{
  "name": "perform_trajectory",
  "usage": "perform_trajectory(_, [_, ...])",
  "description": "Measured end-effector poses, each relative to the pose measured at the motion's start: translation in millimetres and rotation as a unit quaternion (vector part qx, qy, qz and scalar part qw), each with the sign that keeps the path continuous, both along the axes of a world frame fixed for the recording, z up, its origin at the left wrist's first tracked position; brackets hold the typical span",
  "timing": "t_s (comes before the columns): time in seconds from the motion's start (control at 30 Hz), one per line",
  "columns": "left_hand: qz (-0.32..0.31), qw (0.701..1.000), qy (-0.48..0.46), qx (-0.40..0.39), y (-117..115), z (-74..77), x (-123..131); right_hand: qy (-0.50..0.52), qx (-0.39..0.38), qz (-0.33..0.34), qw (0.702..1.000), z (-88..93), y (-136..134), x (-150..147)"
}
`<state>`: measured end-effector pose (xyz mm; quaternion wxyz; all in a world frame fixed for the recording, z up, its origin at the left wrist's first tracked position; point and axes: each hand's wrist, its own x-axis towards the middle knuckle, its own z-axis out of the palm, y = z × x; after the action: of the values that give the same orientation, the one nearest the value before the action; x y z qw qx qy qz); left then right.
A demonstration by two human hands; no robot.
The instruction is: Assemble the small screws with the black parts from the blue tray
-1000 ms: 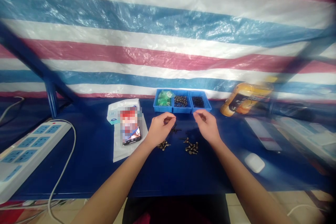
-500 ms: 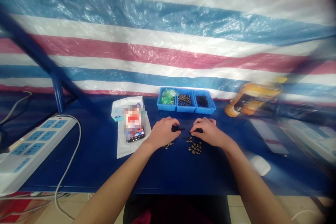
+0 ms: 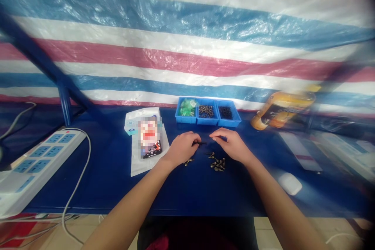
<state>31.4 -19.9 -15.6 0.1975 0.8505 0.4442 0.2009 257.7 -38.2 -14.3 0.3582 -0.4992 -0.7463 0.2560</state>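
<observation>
My left hand [image 3: 185,147] is closed, its thumb and fingers pinching a thin dark rod-like piece [image 3: 202,143] whose tip sticks out to the right. Facing it, my right hand [image 3: 231,143] has thumb and forefinger together at a tiny item too small to name. Below and between the hands lies a loose pile of small brass-and-dark parts with thin shanks [image 3: 218,164]. A few similar yellowish pieces [image 3: 189,161] rest beside my left wrist. Beyond the hands stand three joined blue bins [image 3: 207,122], holding a green plastic bag [image 3: 188,108], small metal parts [image 3: 206,111] and black pieces [image 3: 225,113].
On the left, a phone [image 3: 150,140] lies on a white plastic packet [image 3: 137,166], near a white power strip [image 3: 43,156] with a cable. To the right are a yellow-labelled bottle [image 3: 284,110] on its side, a flat pale box [image 3: 300,152] and a white rounded case [image 3: 290,183].
My right hand has risen slightly away from the pile, its fingers now pinched near the left hand's level. The left hand stays in place, turned a little, with the dark piece still held.
</observation>
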Motion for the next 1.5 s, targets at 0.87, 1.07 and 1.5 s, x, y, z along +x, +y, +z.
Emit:
perform_trajectory(0.87, [0.023, 0.994, -0.106, -0.007, -1, 5.6, 4, 0.038, 0.064, -0.136, 0.988, 3.2, -1, 2])
perform_trajectory(1.07, [0.015, 0.966, -0.246, -0.075, -4, 13.5, 8, -0.059, 0.066, 0.054, 0.995, 8.1, -11, -16])
perform_trajectory(1.5, [0.002, 0.891, -0.413, -0.189, -6, 12.6, 13, -0.062, 0.133, 0.060, 0.987, 8.6, -16, -23])
